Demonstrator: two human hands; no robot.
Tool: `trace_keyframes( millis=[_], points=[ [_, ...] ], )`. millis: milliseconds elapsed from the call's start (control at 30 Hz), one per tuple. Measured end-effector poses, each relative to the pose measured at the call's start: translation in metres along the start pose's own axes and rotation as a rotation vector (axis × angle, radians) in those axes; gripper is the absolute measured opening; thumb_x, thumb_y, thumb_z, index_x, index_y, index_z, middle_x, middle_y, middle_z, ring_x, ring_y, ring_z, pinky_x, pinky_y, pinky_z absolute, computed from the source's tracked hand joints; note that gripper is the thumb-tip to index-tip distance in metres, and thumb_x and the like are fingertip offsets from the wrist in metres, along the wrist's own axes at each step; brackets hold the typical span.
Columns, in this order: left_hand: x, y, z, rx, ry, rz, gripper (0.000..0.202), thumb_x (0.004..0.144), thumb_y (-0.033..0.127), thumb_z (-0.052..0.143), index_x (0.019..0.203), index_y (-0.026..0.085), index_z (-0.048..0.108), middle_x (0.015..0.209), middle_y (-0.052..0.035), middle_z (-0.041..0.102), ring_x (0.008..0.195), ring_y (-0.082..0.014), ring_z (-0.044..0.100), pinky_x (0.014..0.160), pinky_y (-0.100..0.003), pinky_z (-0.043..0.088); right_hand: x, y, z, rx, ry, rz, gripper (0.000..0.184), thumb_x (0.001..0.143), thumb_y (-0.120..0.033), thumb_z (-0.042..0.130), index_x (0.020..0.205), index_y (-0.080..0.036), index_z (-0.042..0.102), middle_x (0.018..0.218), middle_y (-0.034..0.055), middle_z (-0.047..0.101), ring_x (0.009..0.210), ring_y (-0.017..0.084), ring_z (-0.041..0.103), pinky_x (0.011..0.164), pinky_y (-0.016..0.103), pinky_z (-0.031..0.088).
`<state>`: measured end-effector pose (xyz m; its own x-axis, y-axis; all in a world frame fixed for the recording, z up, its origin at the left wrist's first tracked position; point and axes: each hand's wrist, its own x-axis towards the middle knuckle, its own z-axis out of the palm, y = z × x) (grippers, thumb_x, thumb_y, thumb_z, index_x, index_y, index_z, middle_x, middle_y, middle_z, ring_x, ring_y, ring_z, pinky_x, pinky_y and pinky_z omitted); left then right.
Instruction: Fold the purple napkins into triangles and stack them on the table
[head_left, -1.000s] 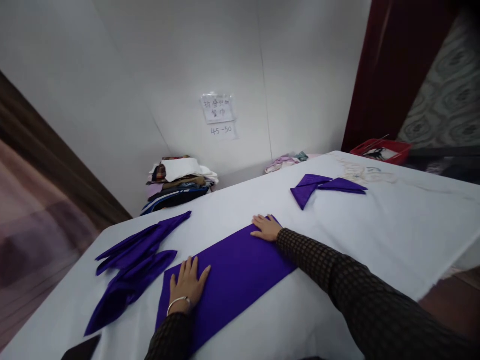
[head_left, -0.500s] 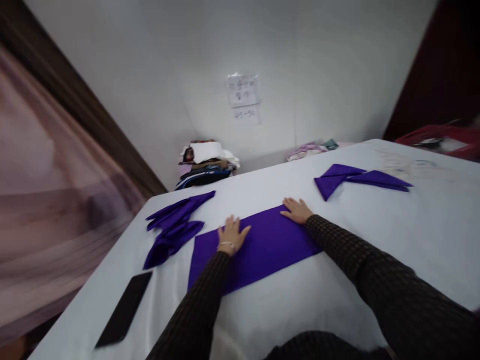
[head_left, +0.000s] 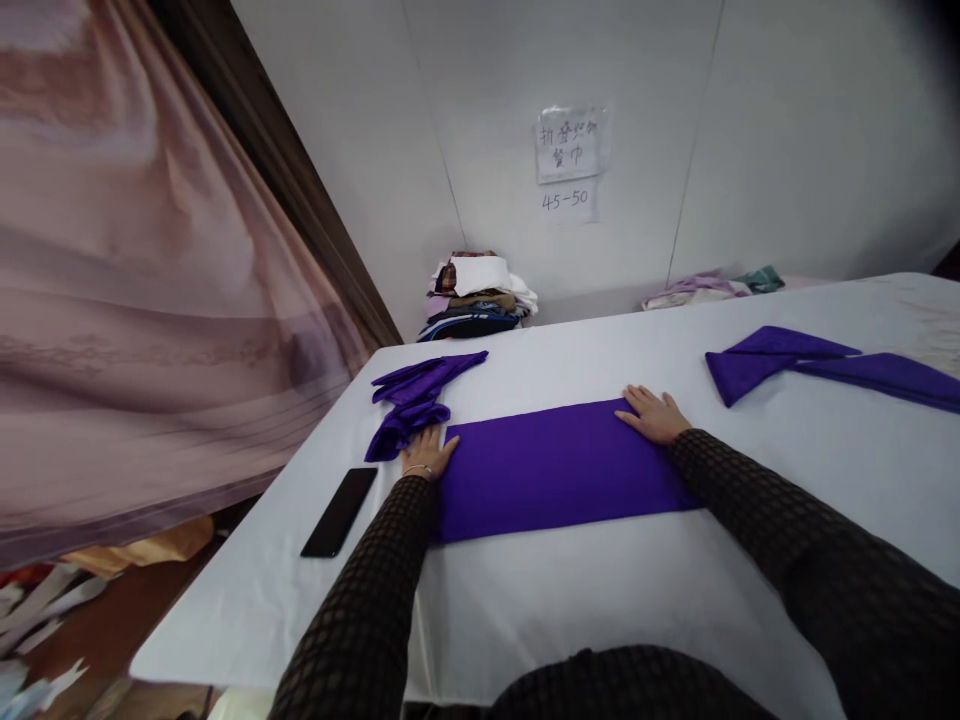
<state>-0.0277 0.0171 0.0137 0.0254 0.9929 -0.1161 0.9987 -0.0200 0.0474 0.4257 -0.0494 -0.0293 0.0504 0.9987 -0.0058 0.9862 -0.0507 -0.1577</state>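
Right of the right hand (head_left: 654, 415), the folded purple cloth napkin (head_left: 825, 365) runs off the picture's edge. Left of the left hand (head_left: 427, 455), the pink curtain (head_left: 150, 300) looks blurry.

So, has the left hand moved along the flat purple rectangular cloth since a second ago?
Yes. The left hand slid from inside the flat purple rectangular cloth out to its far left corner, beside the bunched purple napkins.

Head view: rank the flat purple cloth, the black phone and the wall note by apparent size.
1. flat purple cloth
2. wall note, though it hangs farther from the camera
3. black phone
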Motion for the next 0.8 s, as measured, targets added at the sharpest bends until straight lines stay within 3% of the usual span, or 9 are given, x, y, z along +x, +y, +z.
trace_keyframes(
  millis=[133, 233, 300, 467, 533, 567, 633, 800],
  points=[
    [-0.004, -0.012, 0.003, -0.007, 0.016, -0.049, 0.074, 0.084, 0.064, 0.018, 0.141, 0.017, 0.029, 0.148, -0.0125, 0.03, 0.135, -0.0316, 0.025, 0.106, -0.058, 0.019, 0.001, 0.002, -0.01, -0.007, -0.053, 0.016, 0.07, 0.087, -0.059, 0.019, 0.143, -0.017, 0.027, 0.151, 0.0091, 0.021, 0.138, 0.027, 0.015, 0.107, 0.056, 0.012],
    [-0.003, -0.008, 0.006, -0.014, 0.034, -0.05, 0.072, 0.084, 0.064, 0.019, 0.139, 0.019, 0.032, 0.146, -0.0113, 0.033, 0.134, -0.0312, 0.027, 0.106, -0.059, 0.019, 0.005, -0.02, -0.023, 0.001, -0.082, 0.071, 0.074, 0.086, -0.061, 0.021, 0.143, -0.014, 0.027, 0.151, 0.0125, 0.02, 0.138, 0.029, 0.014, 0.107, 0.057, 0.011],
    [-0.003, -0.006, 0.006, -0.016, 0.044, -0.048, 0.07, 0.085, 0.063, 0.02, 0.139, 0.02, 0.033, 0.146, -0.0107, 0.034, 0.134, -0.0308, 0.027, 0.106, -0.059, 0.02, 0.007, -0.059, -0.027, 0.031, -0.04, 0.018, 0.078, 0.085, -0.064, 0.021, 0.143, -0.013, 0.025, 0.151, 0.0137, 0.02, 0.138, 0.03, 0.011, 0.108, 0.055, 0.007],
    [-0.004, -0.007, 0.003, -0.012, 0.047, -0.046, 0.069, 0.085, 0.062, 0.021, 0.137, 0.02, 0.034, 0.145, -0.0113, 0.035, 0.134, -0.0305, 0.028, 0.105, -0.059, 0.021, 0.009, -0.196, -0.007, 0.2, -0.081, -0.438, 0.082, 0.083, -0.07, 0.02, 0.142, -0.013, 0.029, 0.15, 0.0127, 0.023, 0.138, 0.028, 0.014, 0.11, 0.049, 0.005],
    [-0.005, -0.008, 0.002, -0.009, 0.046, -0.042, 0.069, 0.085, 0.063, 0.021, 0.137, 0.02, 0.034, 0.145, -0.0112, 0.036, 0.133, -0.0305, 0.028, 0.104, -0.06, 0.021, 0.01, -0.223, 0.003, 0.226, -0.095, -0.501, 0.082, 0.083, -0.07, 0.021, 0.142, -0.013, 0.03, 0.15, 0.0131, 0.023, 0.138, 0.027, 0.014, 0.11, 0.049, 0.004],
    [-0.006, -0.008, 0.002, -0.008, 0.046, -0.04, 0.069, 0.085, 0.063, 0.021, 0.137, 0.02, 0.034, 0.145, -0.0111, 0.036, 0.133, -0.0306, 0.028, 0.104, -0.06, 0.022, 0.011, -0.223, 0.007, 0.228, -0.092, -0.503, 0.081, 0.084, -0.069, 0.021, 0.142, -0.013, 0.03, 0.15, 0.0129, 0.023, 0.138, 0.027, 0.014, 0.11, 0.05, 0.004],
    [-0.007, -0.007, 0.002, -0.009, 0.048, -0.04, 0.07, 0.084, 0.064, 0.021, 0.138, 0.02, 0.034, 0.145, -0.011, 0.036, 0.133, -0.0308, 0.028, 0.105, -0.059, 0.022, 0.013, -0.199, 0.009, 0.21, -0.071, -0.449, 0.079, 0.084, -0.068, 0.022, 0.142, -0.015, 0.031, 0.15, 0.0119, 0.023, 0.138, 0.027, 0.014, 0.109, 0.051, 0.004],
    [-0.008, -0.007, 0.005, -0.016, 0.06, -0.051, 0.071, 0.083, 0.065, 0.022, 0.138, 0.02, 0.034, 0.145, -0.0109, 0.036, 0.134, -0.0312, 0.028, 0.106, -0.058, 0.021, 0.007, -0.067, -0.002, 0.08, -0.022, -0.055, 0.075, 0.086, -0.066, 0.017, 0.142, -0.019, 0.029, 0.151, 0.0104, 0.022, 0.138, 0.028, 0.014, 0.107, 0.054, 0.01]
  ],
)
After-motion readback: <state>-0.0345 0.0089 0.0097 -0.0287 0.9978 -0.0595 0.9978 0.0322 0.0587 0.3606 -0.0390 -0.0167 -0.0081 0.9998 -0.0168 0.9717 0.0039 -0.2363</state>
